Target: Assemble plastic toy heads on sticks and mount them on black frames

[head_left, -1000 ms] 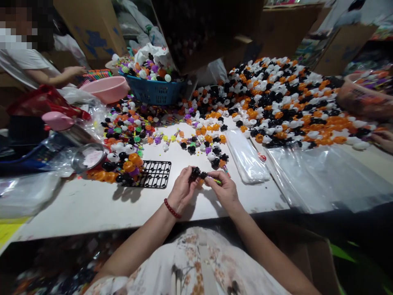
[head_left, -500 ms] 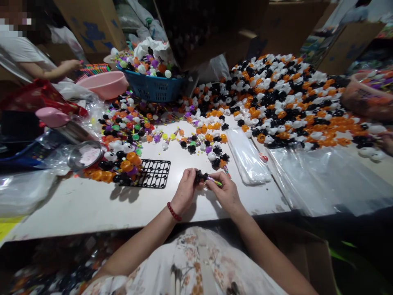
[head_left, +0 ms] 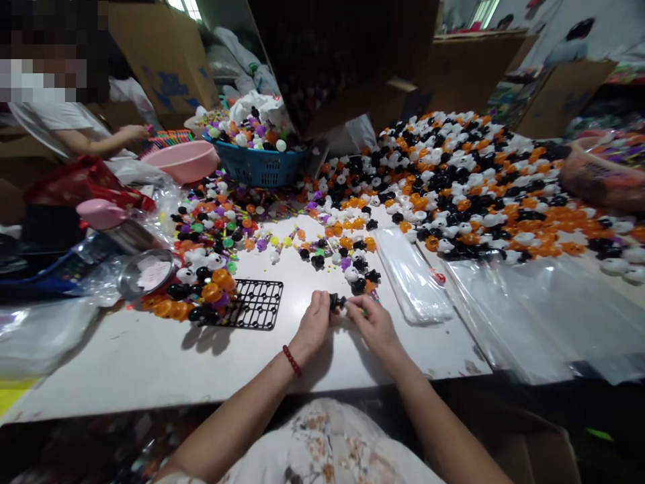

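Note:
My left hand point(head_left: 313, 324), with a dark red bead bracelet at its wrist, is closed round a small black plastic figure point(head_left: 336, 302) just above the white table. My right hand point(head_left: 377, 328) pinches at the figure's right end. Its fingers mostly cover the thin colourful stick there, and only a bit of green shows. To the left of my hands lies a black plastic grid rack point(head_left: 259, 304). Orange, black and white figures point(head_left: 216, 288) stand in its left part. A few more black and white figures point(head_left: 359, 265) lie just beyond my right hand.
A large heap of orange, black and white figures point(head_left: 468, 181) covers the back right. Clear plastic bags point(head_left: 416, 279) lie right of my hands. At the back stand a blue basket point(head_left: 259, 165) and a pink basin point(head_left: 184, 161). A metal bowl point(head_left: 132, 274) sits left; another person point(head_left: 75, 128) works beyond.
The view has tilted up a little, so the scene sits lower. My right fingers have moved up against the black figure, and the colourful stick is now mostly hidden.

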`<action>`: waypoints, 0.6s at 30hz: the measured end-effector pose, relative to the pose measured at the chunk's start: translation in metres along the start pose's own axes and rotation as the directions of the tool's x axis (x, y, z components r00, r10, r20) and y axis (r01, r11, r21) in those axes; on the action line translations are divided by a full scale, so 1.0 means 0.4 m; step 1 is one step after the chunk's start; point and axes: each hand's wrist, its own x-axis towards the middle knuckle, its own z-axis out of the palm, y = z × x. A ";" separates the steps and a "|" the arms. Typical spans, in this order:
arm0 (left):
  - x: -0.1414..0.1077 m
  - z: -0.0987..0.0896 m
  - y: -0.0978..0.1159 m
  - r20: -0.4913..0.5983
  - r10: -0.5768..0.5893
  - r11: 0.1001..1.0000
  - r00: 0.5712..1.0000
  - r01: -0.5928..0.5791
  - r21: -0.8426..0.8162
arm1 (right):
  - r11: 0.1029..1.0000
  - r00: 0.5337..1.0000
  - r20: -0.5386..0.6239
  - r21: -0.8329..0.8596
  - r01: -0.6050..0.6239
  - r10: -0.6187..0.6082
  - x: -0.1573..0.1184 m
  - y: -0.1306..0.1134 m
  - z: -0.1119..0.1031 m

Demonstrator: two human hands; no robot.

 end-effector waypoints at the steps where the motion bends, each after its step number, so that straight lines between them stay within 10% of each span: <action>1: 0.029 -0.006 0.003 -0.033 0.028 0.998 0.999 -0.026 0.062 | 0.997 0.997 -0.065 -0.071 0.026 -0.031 0.019 0.013 -0.022; 5: 0.180 -0.031 0.010 -0.149 0.186 0.951 0.971 -0.140 0.274 | 0.880 0.929 -0.240 -0.451 0.151 -0.282 0.097 0.080 -0.084; 10: 0.317 -0.052 -0.010 0.103 0.338 0.729 0.935 -0.329 0.601 | 0.656 0.901 -0.190 -0.744 0.128 -0.391 0.180 0.110 -0.051; 14: 0.308 -0.063 -0.027 0.082 0.317 0.736 0.945 -0.299 0.608 | 0.651 0.949 -0.147 -0.756 0.075 -0.279 0.249 0.091 -0.027; 18: 0.237 -0.083 -0.032 -0.143 0.165 0.939 0.976 -0.111 0.325 | 0.649 0.918 -0.216 -0.759 0.055 -0.332 0.311 0.054 -0.030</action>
